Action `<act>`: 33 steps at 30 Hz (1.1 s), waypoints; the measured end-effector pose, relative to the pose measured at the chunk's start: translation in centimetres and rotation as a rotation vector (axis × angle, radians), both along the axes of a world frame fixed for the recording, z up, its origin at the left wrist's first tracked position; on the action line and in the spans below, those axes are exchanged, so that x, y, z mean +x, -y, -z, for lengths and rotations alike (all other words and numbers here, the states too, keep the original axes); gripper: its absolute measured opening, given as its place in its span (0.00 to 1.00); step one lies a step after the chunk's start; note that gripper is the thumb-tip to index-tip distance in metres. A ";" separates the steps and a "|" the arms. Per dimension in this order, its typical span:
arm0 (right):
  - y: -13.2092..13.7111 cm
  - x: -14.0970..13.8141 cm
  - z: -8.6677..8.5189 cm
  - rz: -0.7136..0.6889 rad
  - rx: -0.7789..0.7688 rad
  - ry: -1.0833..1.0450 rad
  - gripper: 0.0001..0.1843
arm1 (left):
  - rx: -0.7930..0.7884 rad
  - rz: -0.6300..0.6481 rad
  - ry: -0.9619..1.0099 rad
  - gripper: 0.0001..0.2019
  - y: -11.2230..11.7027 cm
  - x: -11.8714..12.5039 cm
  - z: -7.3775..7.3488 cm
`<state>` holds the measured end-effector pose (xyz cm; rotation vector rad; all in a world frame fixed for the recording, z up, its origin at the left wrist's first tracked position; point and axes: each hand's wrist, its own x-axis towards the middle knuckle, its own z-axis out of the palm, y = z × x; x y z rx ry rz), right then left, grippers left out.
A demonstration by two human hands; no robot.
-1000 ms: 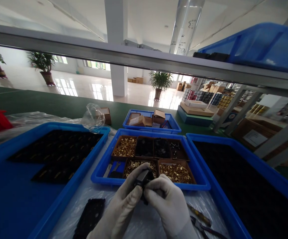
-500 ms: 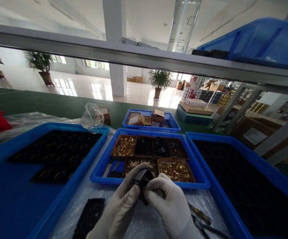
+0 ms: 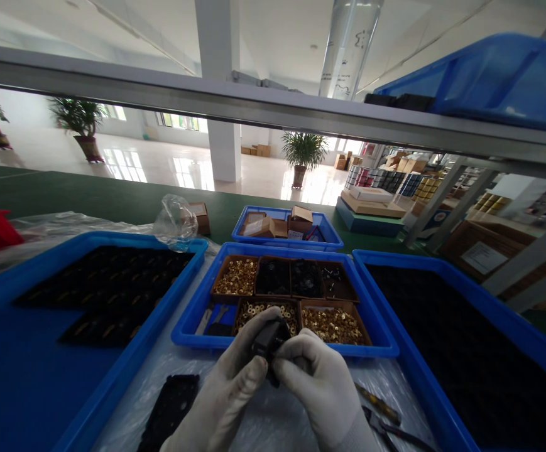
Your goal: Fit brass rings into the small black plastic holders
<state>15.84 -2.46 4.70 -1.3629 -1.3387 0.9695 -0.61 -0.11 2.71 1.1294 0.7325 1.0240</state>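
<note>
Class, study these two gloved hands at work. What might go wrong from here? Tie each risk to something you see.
1. The black part, held up between the left hand and the right hand, might slip, since both wear gloves.
2. If dropped, it could land among the loose brass-coloured rings just beyond the hands.
3. The right hand might knock the pliers lying close beside it.
</note>
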 end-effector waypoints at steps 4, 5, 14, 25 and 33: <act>-0.1 0.3 0.4 -0.041 -0.002 0.033 0.05 | -0.022 -0.017 0.059 0.27 0.0 0.2 0.3; -0.1 0.4 0.5 -0.048 0.001 0.042 0.05 | -0.032 -0.020 0.082 0.27 0.1 0.3 0.3; -0.2 0.4 0.6 -0.059 0.004 0.023 0.05 | -0.008 -0.019 0.041 0.27 -0.1 0.1 0.1; -0.2 0.2 0.7 -0.048 0.005 0.002 0.07 | -0.004 -0.036 0.033 0.26 0.1 0.2 -0.1; -0.2 -0.1 1.3 -0.032 -0.012 -0.049 0.05 | 0.019 -0.014 0.005 0.28 0.0 0.2 -0.3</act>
